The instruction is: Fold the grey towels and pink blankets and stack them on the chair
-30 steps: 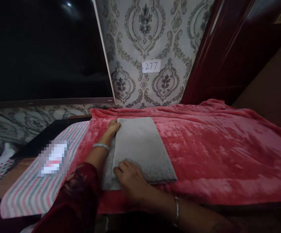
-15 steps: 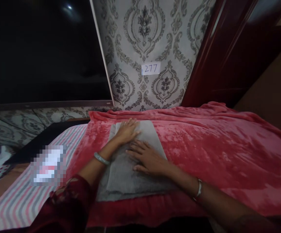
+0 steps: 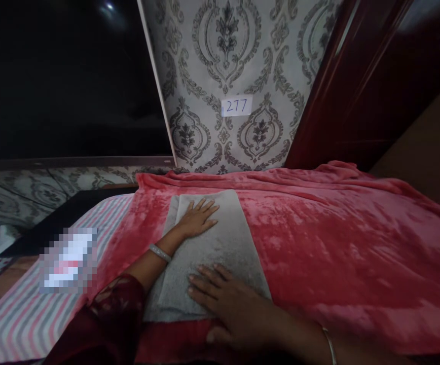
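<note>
A folded grey cloth (image 3: 227,238), plush like a towel, lies flat on a red plush blanket (image 3: 319,243). My left hand (image 3: 198,218) rests palm down on the cloth's upper part, fingers spread. Lower down, my right hand (image 3: 231,301) lies over the cloth's near right part with its fingers stretched out; its thumb side reaches past the near edge, over the red blanket. Neither hand grips anything. Part of the cloth's near right corner is hidden under my right hand and forearm.
A striped cloth (image 3: 18,319) lies to the left, with a blurred-out item (image 3: 68,261) on it. Behind stand a large black screen (image 3: 68,81) and a patterned wall bearing a paper marked 277 (image 3: 236,105). A dark red glossy panel (image 3: 349,91) rises at the right.
My right hand has slid down the grey cloth toward its near edge. My left hand has shifted slightly down and stays on the upper part.
</note>
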Motion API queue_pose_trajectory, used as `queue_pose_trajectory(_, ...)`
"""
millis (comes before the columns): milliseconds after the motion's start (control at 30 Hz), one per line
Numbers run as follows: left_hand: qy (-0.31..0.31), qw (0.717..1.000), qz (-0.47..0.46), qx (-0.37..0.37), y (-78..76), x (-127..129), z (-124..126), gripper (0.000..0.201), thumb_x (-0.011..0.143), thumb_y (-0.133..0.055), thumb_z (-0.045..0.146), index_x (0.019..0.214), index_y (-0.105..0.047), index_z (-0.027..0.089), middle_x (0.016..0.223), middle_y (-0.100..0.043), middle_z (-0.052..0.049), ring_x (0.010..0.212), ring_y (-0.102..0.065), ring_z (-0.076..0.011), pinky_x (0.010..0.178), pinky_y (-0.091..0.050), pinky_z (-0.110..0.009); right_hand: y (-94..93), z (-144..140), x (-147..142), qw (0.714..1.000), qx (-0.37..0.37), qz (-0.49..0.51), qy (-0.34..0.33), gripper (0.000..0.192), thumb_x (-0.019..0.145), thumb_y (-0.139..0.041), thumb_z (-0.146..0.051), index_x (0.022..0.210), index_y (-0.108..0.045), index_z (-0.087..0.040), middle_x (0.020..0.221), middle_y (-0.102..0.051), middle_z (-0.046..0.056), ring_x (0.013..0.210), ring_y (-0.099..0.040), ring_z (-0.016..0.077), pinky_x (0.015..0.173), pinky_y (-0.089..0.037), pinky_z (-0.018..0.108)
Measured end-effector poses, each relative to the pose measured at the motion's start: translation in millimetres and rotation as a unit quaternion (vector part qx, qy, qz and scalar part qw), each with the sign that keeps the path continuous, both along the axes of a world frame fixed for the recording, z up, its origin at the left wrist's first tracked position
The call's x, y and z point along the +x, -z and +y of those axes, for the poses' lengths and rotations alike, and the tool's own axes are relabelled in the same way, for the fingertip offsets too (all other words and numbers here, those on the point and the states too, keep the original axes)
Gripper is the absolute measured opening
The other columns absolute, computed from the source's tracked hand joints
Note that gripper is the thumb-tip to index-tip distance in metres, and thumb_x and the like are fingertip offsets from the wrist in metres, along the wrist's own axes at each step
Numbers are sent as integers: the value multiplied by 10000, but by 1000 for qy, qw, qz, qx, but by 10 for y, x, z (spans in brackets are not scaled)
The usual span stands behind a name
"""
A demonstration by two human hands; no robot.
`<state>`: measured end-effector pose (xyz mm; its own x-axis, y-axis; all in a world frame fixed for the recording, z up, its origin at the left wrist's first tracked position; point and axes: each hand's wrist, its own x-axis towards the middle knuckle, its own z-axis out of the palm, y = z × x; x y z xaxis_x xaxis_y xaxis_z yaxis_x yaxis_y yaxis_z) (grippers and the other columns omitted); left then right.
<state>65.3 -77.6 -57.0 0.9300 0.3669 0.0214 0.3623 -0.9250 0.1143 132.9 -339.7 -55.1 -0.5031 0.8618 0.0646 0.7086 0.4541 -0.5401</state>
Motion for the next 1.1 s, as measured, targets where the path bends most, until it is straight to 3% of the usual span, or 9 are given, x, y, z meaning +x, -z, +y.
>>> queue_pose_trajectory(133,-1,1000,2,8,-4,32,11,611,1002,-361,532,1565,-328,299,1666,-263,-79,1550,-156,-326,1206,-114,-661,-91,-141,-53,998,-46,26,-20,765,997,-429,-599,1622,-208,-217,1675,-182,63,1563,-80,209,1278,-10,431)
queue_pose_trajectory(267,-31,999,-23,19,-161,-23,-126,561,999,-415,398,1524,-389,200,1620,-357,-136,1514,-281,-289,1226,-174,-586,-220,-99,82,1000,-10,0,1,597,1021,-458,-475,1566,-376,-246,1627,-336,62,1543,-194,212,1274,-91,446)
queue_pose_trajectory(400,-42,996,-64,45,-345,-432,-640,363,986,-409,276,1235,-628,127,1262,-660,-161,1228,-581,-276,1077,-435,-473,-271,17,330,999,16,-35,34,479,1027,-438,-325,1495,-496,-239,1576,-431,67,1520,-264,230,1261,-144,490)
queue_pose_trajectory(467,-47,996,-56,56,-341,-715,-990,357,1000,-362,279,984,-690,139,987,-698,-138,1012,-640,-274,930,-515,-456,-239,99,442,997,20,-55,54,473,1016,-421,-264,1473,-523,-196,1552,-462,96,1500,-312,237,1252,-183,491)
queue_pose_trajectory(533,-25,996,-65,62,-262,-951,-1305,326,991,-388,266,943,-690,150,962,-690,-124,945,-641,-262,879,-533,-445,-172,211,519,994,36,-74,69,503,1007,-402,-225,1500,-487,-173,1571,-430,112,1513,-284,239,1251,-187,491)
queue_pose_trajectory(633,62,992,-84,76,-85,-1130,-1585,323,943,-514,257,1228,-645,183,1261,-648,-137,1192,-586,-288,1018,-483,-500,-47,447,578,994,62,-89,33,539,1017,-385,-242,1555,-399,-225,1615,-355,86,1546,-182,229,1253,-155,513)
queue_pose_trajectory(700,84,988,-80,98,22,-1158,-1639,530,894,-580,221,1419,-523,263,1472,-527,-126,1371,-465,-324,1104,-397,-586,15,653,624,992,68,-103,-2,527,1039,-374,-320,1564,-377,-275,1631,-325,66,1554,-143,230,1248,-122,540)
queue_pose_trajectory(833,70,988,-62,126,202,-1177,-1599,806,826,-590,132,1539,-338,410,1656,-282,-63,1498,-296,-341,1147,-308,-633,50,1206,847,987,74,-143,-26,629,1011,-411,-560,1586,-305,-327,1673,-203,50,1561,-94,268,1235,-62,576)
queue_pose_trajectory(1100,68,979,-117,150,658,-1172,-1513,849,751,-708,306,1517,-368,443,1695,-154,-13,1519,-253,-350,1227,-46,-639,55,2365,1385,970,37,-197,136,600,1033,-305,-527,1595,-290,-316,1666,-210,69,1550,-145,305,1219,-140,602)
